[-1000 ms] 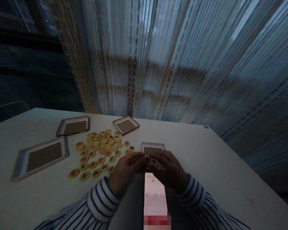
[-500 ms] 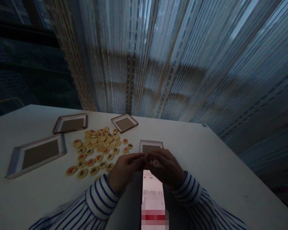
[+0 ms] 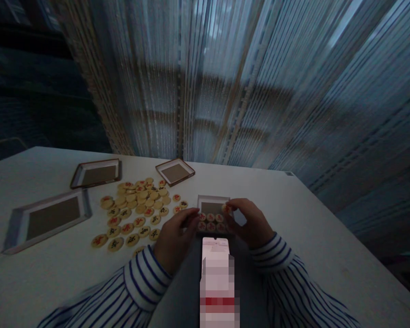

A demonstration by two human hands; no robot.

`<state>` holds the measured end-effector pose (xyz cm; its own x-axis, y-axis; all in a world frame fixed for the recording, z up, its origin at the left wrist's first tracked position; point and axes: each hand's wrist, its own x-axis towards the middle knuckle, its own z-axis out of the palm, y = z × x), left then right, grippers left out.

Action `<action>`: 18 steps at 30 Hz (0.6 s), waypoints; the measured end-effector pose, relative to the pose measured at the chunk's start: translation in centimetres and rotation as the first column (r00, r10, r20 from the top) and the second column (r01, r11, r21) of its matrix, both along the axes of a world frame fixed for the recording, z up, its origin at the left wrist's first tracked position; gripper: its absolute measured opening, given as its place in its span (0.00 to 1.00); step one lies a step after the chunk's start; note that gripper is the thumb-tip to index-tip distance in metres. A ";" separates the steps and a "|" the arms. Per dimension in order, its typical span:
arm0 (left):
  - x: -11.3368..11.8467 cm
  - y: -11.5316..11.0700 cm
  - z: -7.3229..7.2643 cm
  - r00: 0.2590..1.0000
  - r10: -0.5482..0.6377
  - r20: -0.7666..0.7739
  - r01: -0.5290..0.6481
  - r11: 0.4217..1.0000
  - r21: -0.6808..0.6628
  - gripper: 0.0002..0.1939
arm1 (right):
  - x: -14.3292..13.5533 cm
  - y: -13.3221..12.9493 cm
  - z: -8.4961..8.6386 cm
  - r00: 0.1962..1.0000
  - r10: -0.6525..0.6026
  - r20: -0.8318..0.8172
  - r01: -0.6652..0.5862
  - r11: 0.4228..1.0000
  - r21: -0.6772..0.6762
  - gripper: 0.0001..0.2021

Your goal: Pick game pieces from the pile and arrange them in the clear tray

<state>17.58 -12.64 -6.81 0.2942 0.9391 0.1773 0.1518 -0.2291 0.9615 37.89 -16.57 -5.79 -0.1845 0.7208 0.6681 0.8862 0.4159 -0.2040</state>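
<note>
A small light box point(image 3: 214, 198) stands in front of me, with several red-marked round pieces point(image 3: 211, 217) in rows in its near part. At its upper right, my right hand point(image 3: 251, 222) pinches one round piece point(image 3: 226, 208) between thumb and fingertips. My left hand point(image 3: 178, 237) is at the box's left edge, its thumb and fingers close together; whether anything lies between them is hidden. Left of my hands, a loose pile of round wooden pieces point(image 3: 142, 195) with red or black characters, some blank side up, spreads over the table.
An upright-lit phone point(image 3: 216, 264) lies just below the small box. Farther left on the white table point(image 3: 314, 228) are a large light tray point(image 3: 48, 200) and a brown-rimmed tray point(image 3: 95, 163). Another brown-rimmed tray point(image 3: 176, 161) is behind the pile. String curtains hang behind.
My hands have moved apart from over the box, the right one up and to the right with a piece. The rows of pieces in the box now show.
</note>
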 end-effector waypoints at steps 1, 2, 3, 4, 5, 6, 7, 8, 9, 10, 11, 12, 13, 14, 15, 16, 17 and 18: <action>0.0 0.0 -0.1 1.000 -0.005 -0.029 0.006 0.999 0.034 0.14 | 0.4 0.0 -0.1 1.000 -0.012 -0.001 0.012 1.000 -0.018 0.08; 0.0 0.0 -0.3 0.999 -0.008 -0.052 0.011 0.998 0.068 0.14 | 0.7 0.1 -0.2 0.999 -0.032 -0.016 0.031 0.999 -0.029 0.08; -0.1 0.0 -0.4 0.997 -0.008 -0.073 0.015 0.995 0.098 0.14 | 1.0 0.1 -0.3 0.999 -0.038 -0.025 0.037 0.999 -0.039 0.08; -0.1 0.0 -0.5 0.996 -0.007 -0.094 0.019 0.992 0.126 0.14 | 1.3 0.1 -0.4 0.998 -0.044 -0.035 0.043 0.998 -0.045 0.08; -0.1 0.1 -0.7 0.993 -0.006 -0.116 0.023 0.989 0.149 0.14 | 1.4 0.1 -0.5 0.998 -0.047 -0.042 0.045 0.998 -0.051 0.08; -0.1 0.1 -0.7 0.990 -0.004 -0.138 0.027 0.985 0.170 0.14 | 1.6 0.2 -0.5 0.998 -0.047 -0.043 0.045 0.997 -0.059 0.08; -0.1 0.1 -0.8 0.987 0.001 -0.158 0.029 0.982 0.188 0.14 | 1.7 0.2 -0.6 0.998 -0.049 -0.040 0.047 0.997 -0.067 0.08; -0.1 0.1 -0.8 0.984 0.004 -0.177 0.033 0.979 0.203 0.14 | 1.8 0.2 -0.6 0.998 -0.053 -0.034 0.050 0.996 -0.075 0.09; -0.1 0.1 -0.8 0.981 0.005 -0.193 0.037 0.976 0.215 0.15 | 1.9 0.2 -0.7 0.998 -0.053 -0.026 0.050 0.995 -0.082 0.10; -0.1 0.1 -0.8 0.979 0.008 -0.204 0.039 0.974 0.223 0.15 | 2.0 0.3 -0.8 0.999 -0.047 -0.017 0.045 0.995 -0.086 0.11; -0.2 0.1 -0.8 0.977 0.008 -0.214 0.042 0.973 0.229 0.15 | 2.1 0.3 -0.9 0.999 -0.033 -0.006 0.032 0.996 -0.087 0.12; -0.2 0.1 -0.8 0.975 0.007 -0.222 0.046 0.971 0.234 0.15 | 2.3 0.3 -1.1 1.000 -0.016 0.004 0.016 0.996 -0.086 0.12; -0.2 0.1 -0.7 0.973 0.005 -0.230 0.052 0.970 0.240 0.15 | 2.4 0.3 -1.2 1.000 0.000 0.014 0.001 0.996 -0.086 0.13; -0.2 0.1 -0.7 0.972 0.005 -0.236 0.055 0.968 0.246 0.15 | 2.5 0.4 -1.3 1.000 0.010 0.024 -0.008 0.996 -0.088 0.13; -0.2 0.1 -0.7 0.970 0.006 -0.242 0.057 0.966 0.252 0.15 | 2.5 0.4 -1.4 0.999 0.013 0.036 -0.009 0.996 -0.094 0.12; -0.2 0.1 -0.7 0.969 0.006 -0.247 0.059 0.965 0.257 0.15 | 2.6 0.4 -1.5 0.999 0.007 0.052 -0.002 0.994 -0.106 0.12; -0.2 0.1 -0.7 0.967 0.005 -0.254 0.063 0.964 0.260 0.15 | 2.6 0.4 -1.5 0.997 -0.004 0.071 0.012 0.992 -0.122 0.12; -0.2 0.1 -0.7 0.965 0.006 -0.261 0.065 0.962 0.263 0.14 | 2.7 0.3 -1.5 0.996 -0.016 0.091 0.029 0.990 -0.141 0.13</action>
